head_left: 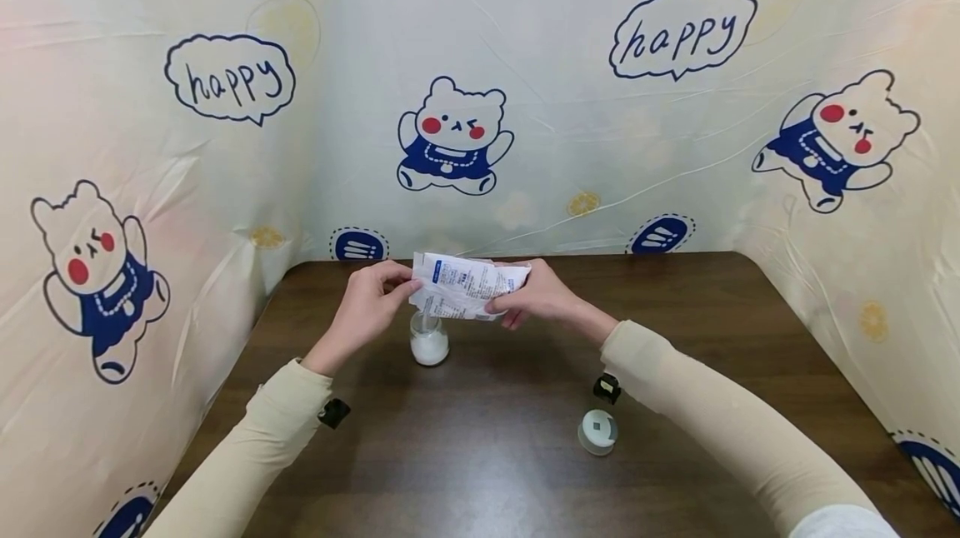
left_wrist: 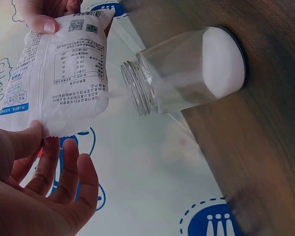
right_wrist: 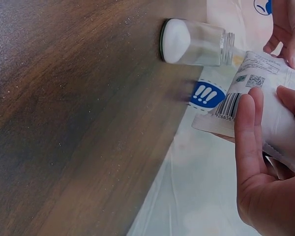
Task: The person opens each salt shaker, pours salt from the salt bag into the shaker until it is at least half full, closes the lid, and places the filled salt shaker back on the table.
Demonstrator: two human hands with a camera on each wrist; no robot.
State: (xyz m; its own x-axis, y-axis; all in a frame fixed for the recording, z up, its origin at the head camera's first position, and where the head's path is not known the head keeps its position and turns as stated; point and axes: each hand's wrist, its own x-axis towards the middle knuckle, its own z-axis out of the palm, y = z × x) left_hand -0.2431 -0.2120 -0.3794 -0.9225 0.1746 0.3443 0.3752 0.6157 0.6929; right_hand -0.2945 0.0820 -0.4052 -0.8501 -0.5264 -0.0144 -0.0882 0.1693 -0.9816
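A white printed plastic packet [head_left: 468, 286] is held tilted over a small glass jar [head_left: 429, 345]. My left hand [head_left: 363, 305] pinches the packet's left end between thumb and fingers; its other fingers are spread loosely below in the left wrist view. Gripping the opposite end, my right hand [head_left: 543, 292] has its thumb across the printed face. From the packet's lower corner, a thin pale stream [left_wrist: 119, 93] runs to the jar's threaded mouth [left_wrist: 139, 88]. White granular powder [left_wrist: 222, 63] fills the bottom part of the jar, which stands upright on the table.
On the brown wooden table [head_left: 487, 455], a round white-topped lid-like piece [head_left: 597, 432] with clear sides lies nearer the front, at the right. Small white grains dot the tabletop in the right wrist view. A printed curtain [head_left: 555, 130] surrounds the table's back and sides.
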